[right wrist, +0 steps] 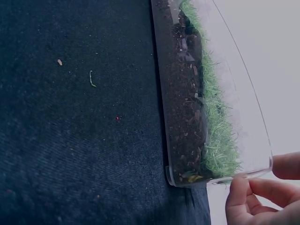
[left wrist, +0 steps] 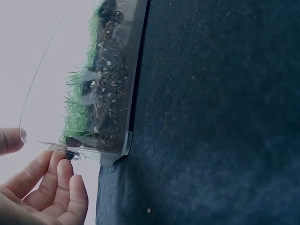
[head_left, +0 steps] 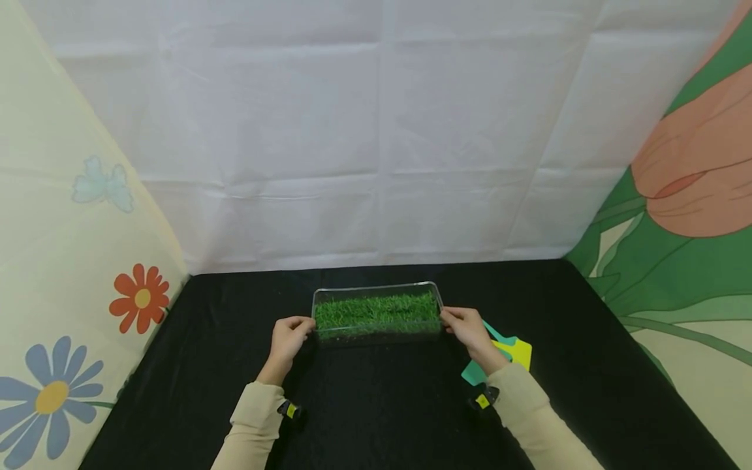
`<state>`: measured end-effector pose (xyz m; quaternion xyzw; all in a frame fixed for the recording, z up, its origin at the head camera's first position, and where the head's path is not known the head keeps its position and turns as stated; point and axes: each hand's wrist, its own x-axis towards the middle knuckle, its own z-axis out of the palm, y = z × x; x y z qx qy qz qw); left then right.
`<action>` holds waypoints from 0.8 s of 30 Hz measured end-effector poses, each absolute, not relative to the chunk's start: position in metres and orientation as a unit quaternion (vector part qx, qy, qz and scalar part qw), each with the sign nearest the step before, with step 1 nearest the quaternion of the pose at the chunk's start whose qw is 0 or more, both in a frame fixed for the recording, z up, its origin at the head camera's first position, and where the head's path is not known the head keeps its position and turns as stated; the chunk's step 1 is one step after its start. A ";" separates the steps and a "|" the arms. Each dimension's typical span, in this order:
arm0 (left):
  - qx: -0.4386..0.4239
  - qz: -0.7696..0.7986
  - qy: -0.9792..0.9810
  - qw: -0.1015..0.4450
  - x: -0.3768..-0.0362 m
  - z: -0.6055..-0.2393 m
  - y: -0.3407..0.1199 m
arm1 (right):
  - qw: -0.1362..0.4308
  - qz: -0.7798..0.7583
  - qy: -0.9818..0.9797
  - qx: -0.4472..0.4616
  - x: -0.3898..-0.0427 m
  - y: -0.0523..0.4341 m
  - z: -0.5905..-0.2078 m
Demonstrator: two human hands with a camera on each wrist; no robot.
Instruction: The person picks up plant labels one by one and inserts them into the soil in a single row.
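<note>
Head view: a clear box (head_left: 378,337) holding grass (head_left: 376,310) and dark soil (left wrist: 110,84) sits midway across a black-covered table (head_left: 382,405). The left hand (head_left: 289,339) pinches the box's left end, the right hand (head_left: 470,329) its right end. Green and yellow pieces (head_left: 519,354) lie near the right wrist.

Container (left wrist: 123,93) partly outside wrist views

It's a draped booth — white backdrop (head_left: 376,130), flower-printed side hangings (head_left: 70,261).
</note>
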<state>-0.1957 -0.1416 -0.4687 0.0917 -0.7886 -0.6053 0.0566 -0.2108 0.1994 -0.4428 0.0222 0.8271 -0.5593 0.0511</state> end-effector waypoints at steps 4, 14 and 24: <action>0.088 -0.603 -0.791 0.055 -0.194 -0.468 -0.142 | 0.047 -0.557 0.829 0.021 -0.209 0.199 -0.443; 0.086 -0.606 -0.789 0.054 -0.189 -0.467 -0.142 | 0.045 -0.557 0.829 0.019 -0.203 0.199 -0.440; 0.086 -0.604 -0.790 0.054 -0.185 -0.468 -0.141 | 0.043 -0.551 0.834 0.013 -0.197 0.202 -0.441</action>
